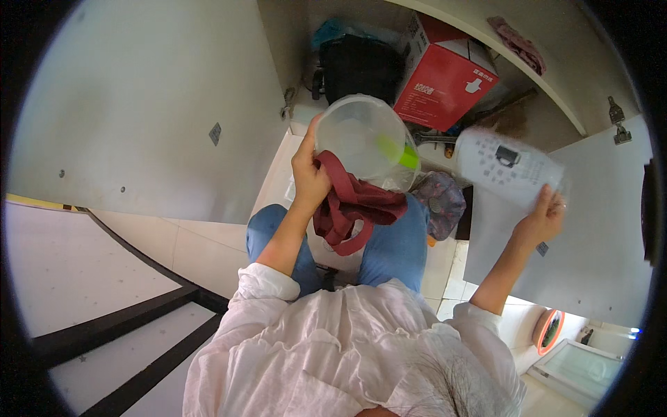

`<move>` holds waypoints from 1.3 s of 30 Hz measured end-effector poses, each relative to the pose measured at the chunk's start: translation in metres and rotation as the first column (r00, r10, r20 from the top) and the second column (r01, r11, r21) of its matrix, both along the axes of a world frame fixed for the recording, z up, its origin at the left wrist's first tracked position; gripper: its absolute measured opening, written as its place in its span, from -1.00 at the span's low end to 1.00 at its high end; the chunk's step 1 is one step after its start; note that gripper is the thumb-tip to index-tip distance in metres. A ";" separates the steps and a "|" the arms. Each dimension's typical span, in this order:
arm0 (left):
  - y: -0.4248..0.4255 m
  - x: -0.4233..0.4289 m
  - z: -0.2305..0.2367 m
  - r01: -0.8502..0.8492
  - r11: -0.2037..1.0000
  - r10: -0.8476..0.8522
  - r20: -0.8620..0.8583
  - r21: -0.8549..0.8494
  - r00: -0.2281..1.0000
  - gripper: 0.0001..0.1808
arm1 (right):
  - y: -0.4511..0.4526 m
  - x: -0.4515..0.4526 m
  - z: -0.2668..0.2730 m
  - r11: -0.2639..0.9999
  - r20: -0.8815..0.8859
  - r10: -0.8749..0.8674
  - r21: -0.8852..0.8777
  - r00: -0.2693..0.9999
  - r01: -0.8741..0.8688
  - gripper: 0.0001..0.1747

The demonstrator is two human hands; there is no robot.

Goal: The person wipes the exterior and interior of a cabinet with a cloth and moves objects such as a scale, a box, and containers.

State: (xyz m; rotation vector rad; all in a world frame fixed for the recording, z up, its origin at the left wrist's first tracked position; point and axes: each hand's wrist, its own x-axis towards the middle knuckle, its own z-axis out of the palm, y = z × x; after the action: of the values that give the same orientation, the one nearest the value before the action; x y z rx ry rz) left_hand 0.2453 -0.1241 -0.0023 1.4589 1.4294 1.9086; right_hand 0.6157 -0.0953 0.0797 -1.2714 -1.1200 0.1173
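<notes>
My left hand grips the side of a translucent plastic container and a dark red fabric bag with straps, which hangs below the container over my lap. A bright green part and clear plastic film show at the container's right side. Out to the right, my right hand holds a white package by its lower end. Printed marks and a dark picture cover that package, and it is blurred. Both things are in front of a low cabinet.
A red cardboard box and a black bag stand inside the cabinet. Wrench-like metal tools lie before the box. A pinkish cloth rests on the shelf. Cabinet doors flank me, and a dark patterned bag sits by my knee.
</notes>
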 end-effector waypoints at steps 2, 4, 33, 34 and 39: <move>0.000 -0.001 0.004 0.003 0.999 -0.002 -0.028 0.045 1.000 -0.37 | 0.002 0.008 -0.032 0.992 0.258 -0.021 -0.112 0.966 0.051 -0.85; 0.001 0.001 0.008 0.000 0.999 0.002 -0.036 0.054 0.999 -0.39 | 0.008 0.016 -0.069 0.985 0.430 0.029 -0.167 0.902 0.048 -0.85; 0.005 0.021 0.032 0.112 0.982 -0.084 0.178 -0.152 0.980 -0.49 | 0.000 -0.110 -0.031 0.446 0.131 0.889 -0.463 0.439 -0.766 -0.11; 0.007 0.015 0.025 0.138 0.982 -0.109 0.214 -0.127 0.971 -0.49 | -0.002 -0.109 -0.031 0.431 0.046 0.890 -0.409 0.454 -0.804 -0.13; 0.009 0.009 0.034 0.211 0.967 -0.174 0.240 -0.140 0.955 -0.52 | 0.007 -0.087 -0.035 0.546 0.213 0.833 -0.461 0.511 -0.699 -0.36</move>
State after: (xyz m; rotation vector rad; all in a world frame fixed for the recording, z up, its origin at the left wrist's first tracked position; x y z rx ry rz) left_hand 0.2542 -0.1156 0.0316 1.2137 1.2572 1.7296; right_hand 0.5289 -0.0878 0.0449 -0.9715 -2.0864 0.7844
